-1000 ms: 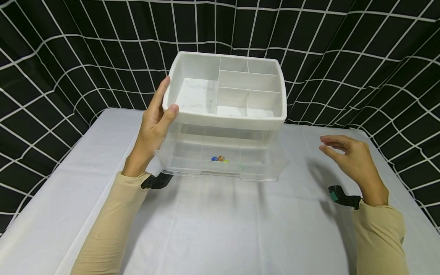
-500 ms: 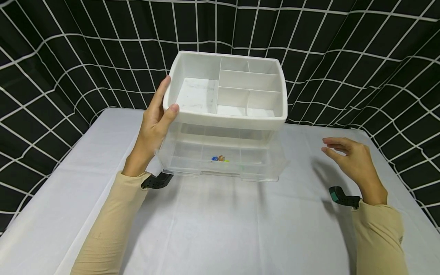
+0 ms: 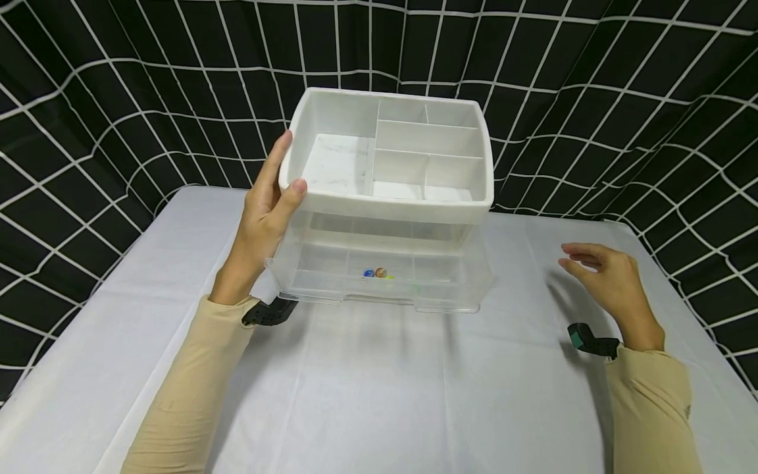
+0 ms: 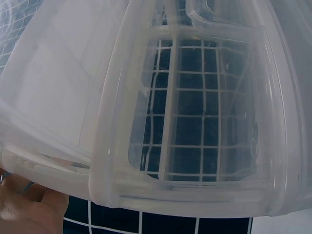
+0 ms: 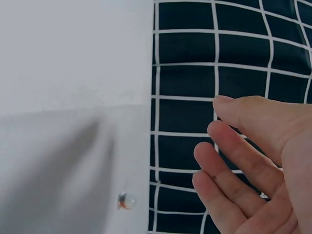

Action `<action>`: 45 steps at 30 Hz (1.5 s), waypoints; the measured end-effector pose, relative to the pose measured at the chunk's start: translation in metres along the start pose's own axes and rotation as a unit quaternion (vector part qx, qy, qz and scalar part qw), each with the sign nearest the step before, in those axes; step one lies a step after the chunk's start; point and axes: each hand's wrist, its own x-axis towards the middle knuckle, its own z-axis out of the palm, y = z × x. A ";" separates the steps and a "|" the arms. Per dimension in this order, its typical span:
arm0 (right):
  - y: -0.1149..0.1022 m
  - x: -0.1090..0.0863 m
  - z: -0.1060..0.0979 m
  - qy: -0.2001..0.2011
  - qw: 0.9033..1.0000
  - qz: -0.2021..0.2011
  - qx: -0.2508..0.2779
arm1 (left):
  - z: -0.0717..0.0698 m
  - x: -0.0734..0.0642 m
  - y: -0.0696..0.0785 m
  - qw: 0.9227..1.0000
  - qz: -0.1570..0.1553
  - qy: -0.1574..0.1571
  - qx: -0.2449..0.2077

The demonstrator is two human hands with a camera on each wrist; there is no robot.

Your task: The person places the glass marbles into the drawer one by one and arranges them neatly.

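Observation:
A white organizer with a divided top tray stands at centre in the head view, its clear drawer pulled out toward me. Several small marbles, blue, amber and yellow-green, lie in that drawer. My left hand grips the organizer's upper left side, thumb on the front rim and fingers round the side. In the left wrist view the clear side wall fills most of the picture. Over the table's right side, my right hand hovers with fingers loosely bent and nothing held. A clear marble shows in the right wrist view.
A white cloth covers the table. Black fabric with a white grid rises behind it and at both sides. The lone marble lies close to the table's edge. The top tray's compartments hold nothing visible.
My right hand has drifted slightly right and toward me, away from the organizer. The left hand, organizer and the marbles in the drawer have stayed in place.

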 end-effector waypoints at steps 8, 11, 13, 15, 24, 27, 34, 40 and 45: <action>0.015 -0.001 0.004 -0.009 0.999 -0.019 -0.024 | -0.001 0.000 -0.002 1.000 0.000 0.002 -0.005; 0.018 -0.002 0.006 -0.015 0.999 -0.012 -0.035 | -0.002 0.000 -0.002 1.000 -0.002 0.003 -0.003; 0.019 -0.003 0.007 -0.024 0.999 0.002 -0.042 | -0.002 0.000 -0.002 1.000 -0.002 0.003 0.000; 0.019 -0.003 0.008 -0.035 0.998 0.019 -0.044 | -0.002 0.000 -0.002 1.000 -0.002 0.004 0.005; 0.032 -0.004 0.011 -0.056 0.995 0.053 -0.064 | -0.001 0.000 0.000 1.000 -0.005 0.004 0.003; 0.036 -0.004 0.012 -0.062 0.994 0.061 -0.070 | 0.000 0.000 0.000 1.000 -0.005 0.004 0.003; 0.041 -0.006 0.013 -0.074 0.992 0.066 -0.082 | 0.000 0.001 0.000 1.000 -0.004 0.005 0.004; 0.042 -0.005 0.014 -0.101 0.988 0.083 -0.081 | 0.000 0.001 0.000 1.000 -0.005 0.006 0.004; 0.044 -0.005 0.015 -0.129 0.985 0.082 -0.077 | 0.000 0.000 0.000 1.000 -0.005 0.006 0.003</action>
